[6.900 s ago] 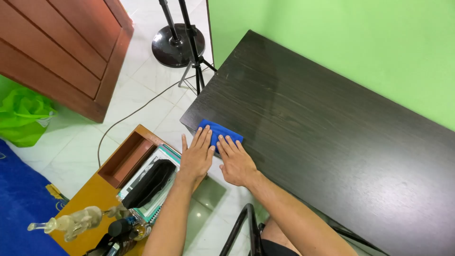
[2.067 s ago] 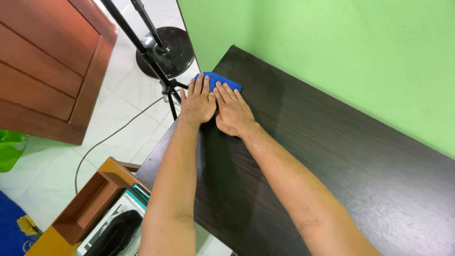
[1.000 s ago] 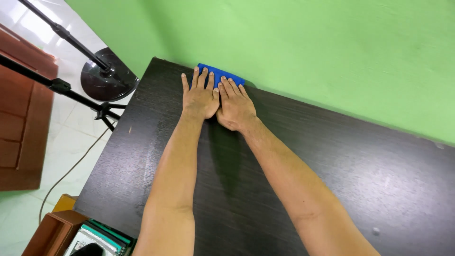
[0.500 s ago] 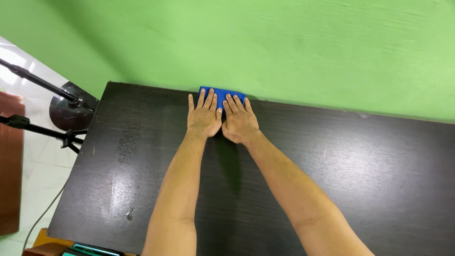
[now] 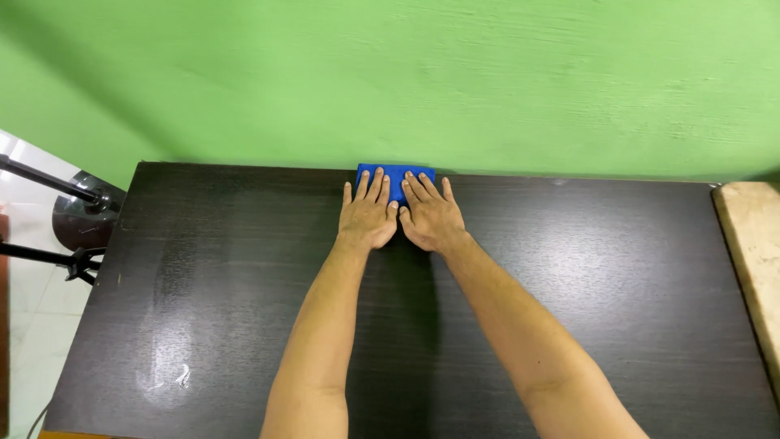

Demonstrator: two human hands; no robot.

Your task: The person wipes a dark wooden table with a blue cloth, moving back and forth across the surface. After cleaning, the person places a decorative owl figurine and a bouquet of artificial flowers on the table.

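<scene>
Both hands lie flat, palms down, side by side on a folded blue cloth (image 5: 396, 176) at the far edge of the dark wood table (image 5: 203, 276), right up against the green wall (image 5: 406, 73). Left hand (image 5: 367, 218) covers the cloth's left part, fingers spread and straight, not curled around anything. Right hand (image 5: 433, 218) covers the right part, same flat pose, thumb touching the left hand's thumb. Neither hand grips; both just press on the cloth. Most of the cloth is under the fingers, only its far strip shows beyond the fingertips, next to the wall. Both forearms stretch across the table. Black stand base (image 5: 81, 219) on the floor at left, pale stone slab (image 5: 751, 244) at the table's right end, both well apart from the hands.
</scene>
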